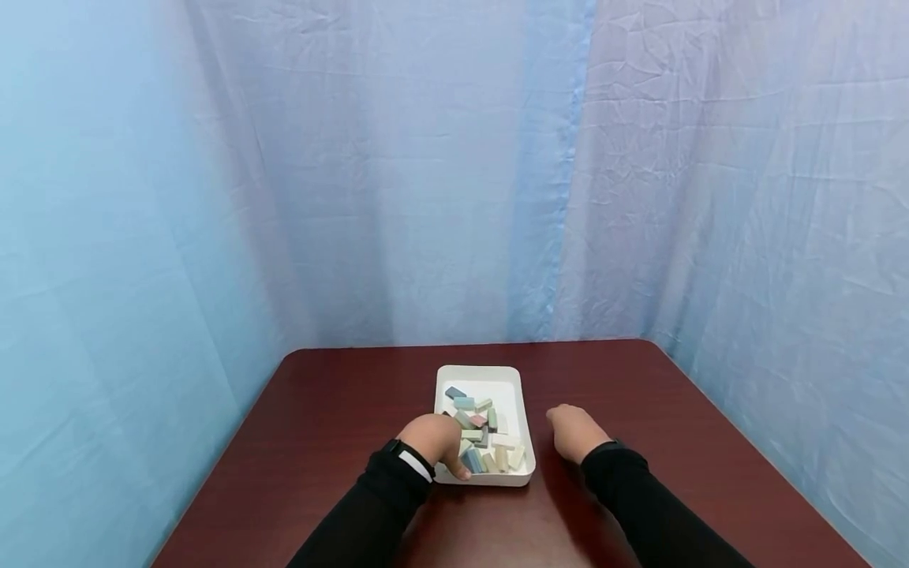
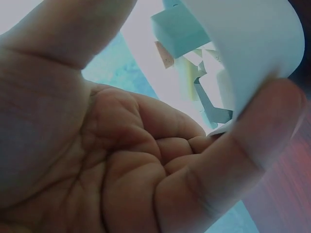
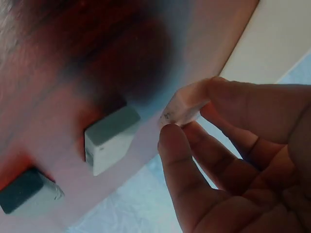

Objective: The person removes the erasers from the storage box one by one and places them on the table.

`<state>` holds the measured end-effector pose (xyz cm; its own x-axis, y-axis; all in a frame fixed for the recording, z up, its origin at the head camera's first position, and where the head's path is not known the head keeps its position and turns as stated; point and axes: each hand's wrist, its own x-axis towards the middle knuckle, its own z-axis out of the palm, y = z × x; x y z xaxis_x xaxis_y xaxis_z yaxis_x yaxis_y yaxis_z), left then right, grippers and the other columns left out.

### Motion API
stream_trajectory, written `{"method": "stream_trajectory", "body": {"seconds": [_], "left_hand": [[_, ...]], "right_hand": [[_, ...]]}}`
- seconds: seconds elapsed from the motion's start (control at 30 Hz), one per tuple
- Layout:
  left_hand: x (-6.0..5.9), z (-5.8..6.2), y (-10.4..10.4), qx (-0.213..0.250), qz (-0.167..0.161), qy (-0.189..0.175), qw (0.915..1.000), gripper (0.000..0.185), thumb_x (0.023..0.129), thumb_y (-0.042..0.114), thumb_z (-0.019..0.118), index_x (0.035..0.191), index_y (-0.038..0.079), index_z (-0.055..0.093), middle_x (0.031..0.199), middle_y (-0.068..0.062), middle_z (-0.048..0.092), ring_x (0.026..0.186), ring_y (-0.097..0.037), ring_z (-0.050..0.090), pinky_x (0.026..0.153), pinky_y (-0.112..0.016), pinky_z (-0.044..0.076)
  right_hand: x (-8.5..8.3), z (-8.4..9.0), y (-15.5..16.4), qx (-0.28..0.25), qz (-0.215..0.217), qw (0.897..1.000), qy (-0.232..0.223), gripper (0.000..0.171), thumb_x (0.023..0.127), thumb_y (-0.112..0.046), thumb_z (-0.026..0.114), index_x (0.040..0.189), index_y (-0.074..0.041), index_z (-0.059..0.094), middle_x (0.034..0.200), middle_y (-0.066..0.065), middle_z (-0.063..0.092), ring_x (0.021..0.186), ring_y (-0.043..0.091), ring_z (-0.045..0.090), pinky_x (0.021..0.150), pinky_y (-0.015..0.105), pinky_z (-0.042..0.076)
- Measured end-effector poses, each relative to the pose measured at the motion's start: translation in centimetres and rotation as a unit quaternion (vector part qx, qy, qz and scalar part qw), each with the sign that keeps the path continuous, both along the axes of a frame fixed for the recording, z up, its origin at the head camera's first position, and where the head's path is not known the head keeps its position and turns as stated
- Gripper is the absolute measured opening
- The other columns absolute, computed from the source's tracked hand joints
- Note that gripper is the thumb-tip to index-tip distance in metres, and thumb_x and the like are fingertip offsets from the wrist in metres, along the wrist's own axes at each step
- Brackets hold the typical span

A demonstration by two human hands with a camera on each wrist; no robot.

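Our left hand [image 1: 435,442] grips the near corner of the white tray [image 1: 513,382], steadying it and its blocks [image 1: 481,430]. Our right hand [image 1: 574,430] pinches a pale block [image 3: 183,106] between thumb and fingertips just above the table [image 1: 660,410], beside the tray.

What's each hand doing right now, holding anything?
Left hand: grips the near left corner of the tray, thumb on its wall.
Right hand: fingers pinch a small pale block over the table.

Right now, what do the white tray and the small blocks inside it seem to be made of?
The white rectangular tray looks like smooth moulded plastic: rounded corners, thin curved wall. The small pastel blocks look matte, with crisp edges, perhaps painted wood or chalky foam; I cannot tell which.
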<state>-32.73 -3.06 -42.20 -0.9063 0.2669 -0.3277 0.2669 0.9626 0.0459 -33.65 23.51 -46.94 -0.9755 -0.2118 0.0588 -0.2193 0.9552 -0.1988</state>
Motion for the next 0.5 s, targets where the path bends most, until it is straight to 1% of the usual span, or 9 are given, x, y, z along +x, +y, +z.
{"method": "stream_trajectory", "body": {"seconds": [0.1, 0.17, 0.27, 0.33, 0.4, 0.5], "left_hand": [[0.44, -0.22, 0.15, 0.005, 0.005, 0.0, 1.0, 0.048, 0.083, 0.051, 0.09, 0.106, 0.011, 0.08, 0.108, -0.001, 0.073, 0.096, -0.017, 0.066, 0.098, -0.039, 0.057], [0.63, -0.24, 0.27, 0.0, 0.003, 0.0, 1.0, 0.048, 0.083, 0.052, 0.089, 0.106, 0.011, 0.08, 0.108, -0.001, 0.073, 0.096, -0.017, 0.065, 0.098, -0.038, 0.057], [0.53, -0.03, 0.36, -0.004, 0.005, 0.002, 1.0, 0.05, 0.083, 0.053, 0.089, 0.109, 0.011, 0.08, 0.109, -0.001, 0.074, 0.096, -0.017, 0.065, 0.099, -0.039, 0.057], [0.36, 0.14, 0.34, -0.007, 0.004, 0.005, 1.0, 0.052, 0.084, 0.053, 0.088, 0.111, 0.011, 0.079, 0.11, -0.001, 0.074, 0.097, -0.017, 0.065, 0.1, -0.039, 0.056], [0.3, 0.25, 0.26, -0.004, 0.007, 0.005, 1.0, 0.054, 0.084, 0.053, 0.088, 0.114, 0.01, 0.078, 0.112, -0.001, 0.074, 0.098, -0.017, 0.065, 0.101, -0.04, 0.056], [0.52, 0.02, 0.19, 0.0, 0.0, 0.007, 1.0, 0.052, 0.084, 0.052, 0.089, 0.111, 0.009, 0.079, 0.107, -0.001, 0.073, 0.093, -0.016, 0.063, 0.099, -0.039, 0.056]], "right_hand": [[0.3, -0.15, -0.17, 0.015, 0.0, 1.0, -0.01, 0.022, 0.101, 0.007, 0.06, 0.116, 0.001, 0.074, 0.113, 0.02, 0.074, 0.112, 0.038, 0.07, 0.102, 0.055, 0.056], [0.41, 0.01, -0.27, 0.025, 0.001, 1.0, -0.016, 0.018, 0.1, 0.007, 0.061, 0.109, -0.001, 0.074, 0.107, 0.017, 0.074, 0.106, 0.035, 0.071, 0.1, 0.053, 0.057], [0.33, 0.38, -0.41, 0.034, 0.005, 0.999, -0.014, 0.016, 0.099, 0.007, 0.062, 0.102, -0.003, 0.073, 0.101, 0.015, 0.073, 0.1, 0.032, 0.071, 0.097, 0.051, 0.058], [0.19, 0.57, -0.51, 0.034, 0.009, 0.999, -0.008, 0.016, 0.099, 0.008, 0.062, 0.096, -0.005, 0.071, 0.096, 0.014, 0.071, 0.093, 0.028, 0.069, 0.092, 0.048, 0.058], [0.11, 0.5, -0.56, 0.032, 0.012, 0.999, -0.002, 0.018, 0.099, 0.008, 0.061, 0.093, -0.006, 0.07, 0.092, 0.013, 0.07, 0.088, 0.025, 0.067, 0.087, 0.044, 0.057], [0.11, 0.16, -0.42, 0.024, 0.011, 1.0, -0.013, 0.022, 0.098, 0.01, 0.062, 0.088, -0.007, 0.069, 0.085, 0.009, 0.067, 0.078, 0.019, 0.06, 0.077, 0.039, 0.051]]}}
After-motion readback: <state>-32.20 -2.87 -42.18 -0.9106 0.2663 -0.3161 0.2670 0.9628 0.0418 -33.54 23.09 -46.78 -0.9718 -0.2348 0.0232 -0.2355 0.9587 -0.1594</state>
